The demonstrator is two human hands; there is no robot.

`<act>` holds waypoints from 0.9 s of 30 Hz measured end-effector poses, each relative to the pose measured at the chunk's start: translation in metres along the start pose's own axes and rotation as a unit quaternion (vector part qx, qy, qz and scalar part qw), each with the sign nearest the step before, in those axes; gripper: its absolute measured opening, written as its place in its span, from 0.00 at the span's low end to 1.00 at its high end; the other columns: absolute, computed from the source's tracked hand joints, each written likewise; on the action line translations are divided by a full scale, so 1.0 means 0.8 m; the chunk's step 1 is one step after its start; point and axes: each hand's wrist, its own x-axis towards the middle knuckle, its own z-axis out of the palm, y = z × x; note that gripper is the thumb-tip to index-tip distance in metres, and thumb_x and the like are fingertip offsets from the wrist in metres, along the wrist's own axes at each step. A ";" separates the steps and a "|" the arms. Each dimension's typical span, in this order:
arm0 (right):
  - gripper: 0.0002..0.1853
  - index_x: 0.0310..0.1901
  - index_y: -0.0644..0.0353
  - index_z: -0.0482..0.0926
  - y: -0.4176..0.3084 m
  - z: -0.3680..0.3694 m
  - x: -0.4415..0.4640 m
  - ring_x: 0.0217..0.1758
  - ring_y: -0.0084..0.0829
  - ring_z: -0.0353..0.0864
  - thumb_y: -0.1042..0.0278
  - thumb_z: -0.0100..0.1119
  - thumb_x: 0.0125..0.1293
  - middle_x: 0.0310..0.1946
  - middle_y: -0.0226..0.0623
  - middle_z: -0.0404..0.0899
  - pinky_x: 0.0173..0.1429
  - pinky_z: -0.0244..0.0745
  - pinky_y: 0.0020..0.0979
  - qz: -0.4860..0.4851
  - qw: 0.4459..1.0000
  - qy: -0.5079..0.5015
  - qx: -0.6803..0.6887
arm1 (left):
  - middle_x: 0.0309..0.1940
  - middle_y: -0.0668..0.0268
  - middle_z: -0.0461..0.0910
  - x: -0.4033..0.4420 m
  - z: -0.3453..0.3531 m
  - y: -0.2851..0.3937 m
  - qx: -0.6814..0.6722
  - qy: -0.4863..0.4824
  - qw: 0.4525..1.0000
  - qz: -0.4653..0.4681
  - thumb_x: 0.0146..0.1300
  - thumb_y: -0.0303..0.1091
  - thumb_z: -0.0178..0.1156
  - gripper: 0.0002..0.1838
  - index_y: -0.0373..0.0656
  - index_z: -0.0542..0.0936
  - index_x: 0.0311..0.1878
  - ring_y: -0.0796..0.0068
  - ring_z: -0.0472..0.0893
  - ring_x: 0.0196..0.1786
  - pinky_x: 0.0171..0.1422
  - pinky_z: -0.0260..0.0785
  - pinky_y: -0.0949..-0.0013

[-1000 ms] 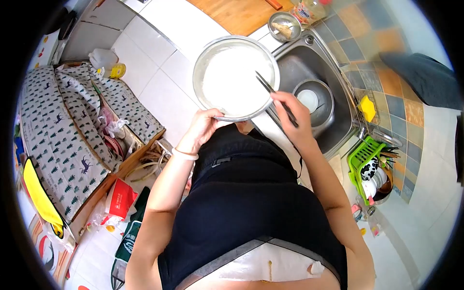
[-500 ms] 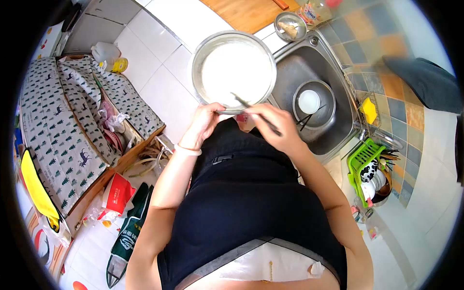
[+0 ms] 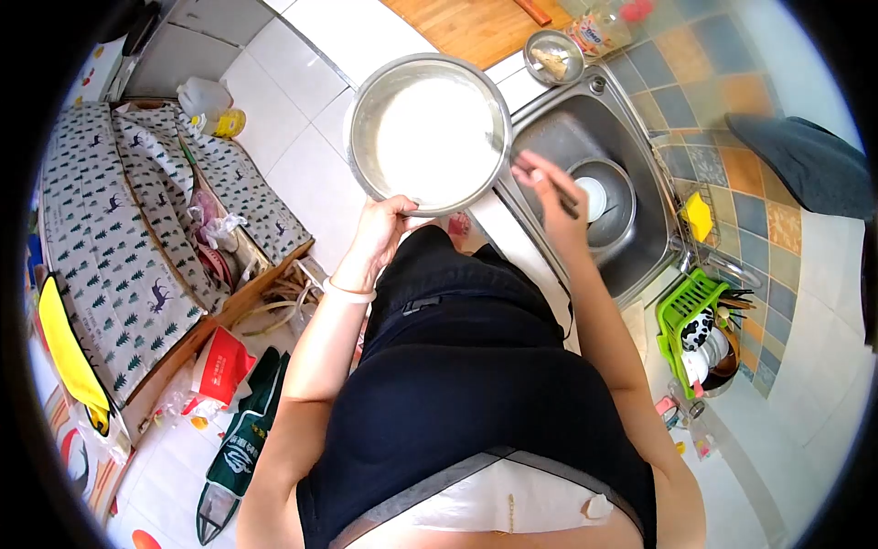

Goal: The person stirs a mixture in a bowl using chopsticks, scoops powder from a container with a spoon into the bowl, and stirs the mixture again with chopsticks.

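Note:
A round metal basin [image 3: 358, 146] with bright white contents [image 3: 434, 137] is in front of me, its near side tilted slightly; glare hides what the contents are. My left hand [image 3: 382, 229] grips the near rim, thumb over the edge. Dark chopsticks [image 3: 569, 207] are in my right hand [image 3: 560, 206], which is closed around them and blurred, to the right of the basin and over the sink's left side. Whether it is one stick or a pair, I cannot tell.
At right is the steel sink [image 3: 572, 123], with a metal bowl [image 3: 624, 183] holding a white dish [image 3: 594, 197]. Behind stand a small bowl [image 3: 551, 57], a bottle [image 3: 594, 32] and a wooden board [image 3: 457, 27]. A green rack [image 3: 681, 302] sits right; a patterned cloth [image 3: 128, 274] covers shelving left.
My right hand has moved the chopsticks out of the basin and rightward, to beside the sink's left edge. The basin has shifted slightly left, my left hand still on its rim.

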 end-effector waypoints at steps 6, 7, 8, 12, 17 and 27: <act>0.18 0.56 0.76 0.77 0.017 0.012 0.003 0.54 0.37 0.84 0.69 0.52 0.74 0.51 0.53 0.82 0.62 0.76 0.32 0.066 0.984 0.008 0.166 | 0.48 0.42 0.77 0.005 0.010 0.000 -0.031 -0.003 0.999 0.031 0.61 0.17 0.49 0.13 0.16 0.71 0.46 0.55 0.82 0.50 0.58 0.81 0.55; 0.23 0.59 0.77 0.73 0.011 0.005 0.005 0.56 0.43 0.82 0.61 0.49 0.76 0.55 0.56 0.79 0.65 0.75 0.37 0.069 0.993 0.047 0.080 | 0.49 0.43 0.76 -0.001 0.009 0.006 -0.007 0.002 1.000 0.024 0.61 0.17 0.49 0.14 0.15 0.70 0.48 0.55 0.82 0.51 0.59 0.80 0.53; 0.23 0.59 0.77 0.73 0.014 0.007 -0.001 0.56 0.43 0.82 0.62 0.48 0.76 0.54 0.56 0.79 0.65 0.75 0.37 0.071 0.994 0.016 0.083 | 0.50 0.42 0.76 -0.001 0.009 0.007 -0.012 0.002 1.000 0.026 0.61 0.17 0.49 0.15 0.15 0.70 0.49 0.55 0.82 0.51 0.59 0.80 0.53; 0.21 0.58 0.77 0.74 0.015 0.024 -0.013 0.57 0.42 0.82 0.64 0.48 0.76 0.55 0.57 0.79 0.65 0.75 0.36 0.111 0.980 -0.036 0.162 | 0.52 0.42 0.75 0.009 0.008 -0.008 -0.019 -0.005 0.999 0.031 0.60 0.17 0.49 0.17 0.16 0.68 0.52 0.56 0.82 0.51 0.57 0.82 0.55; 0.23 0.60 0.77 0.72 0.034 0.014 -0.013 0.57 0.42 0.82 0.63 0.49 0.76 0.55 0.57 0.78 0.64 0.76 0.37 0.108 0.983 -0.006 0.147 | 0.51 0.42 0.76 0.000 0.012 0.000 -0.027 0.001 1.000 0.002 0.60 0.17 0.50 0.18 0.16 0.69 0.53 0.57 0.82 0.50 0.55 0.82 0.56; 0.22 0.59 0.77 0.73 0.030 0.012 -0.013 0.59 0.44 0.81 0.63 0.50 0.76 0.55 0.57 0.78 0.65 0.76 0.39 0.153 0.967 -0.069 0.192 | 0.51 0.43 0.76 0.001 0.014 -0.010 -0.015 0.001 1.000 0.016 0.59 0.16 0.50 0.21 0.16 0.65 0.56 0.56 0.83 0.47 0.51 0.84 0.57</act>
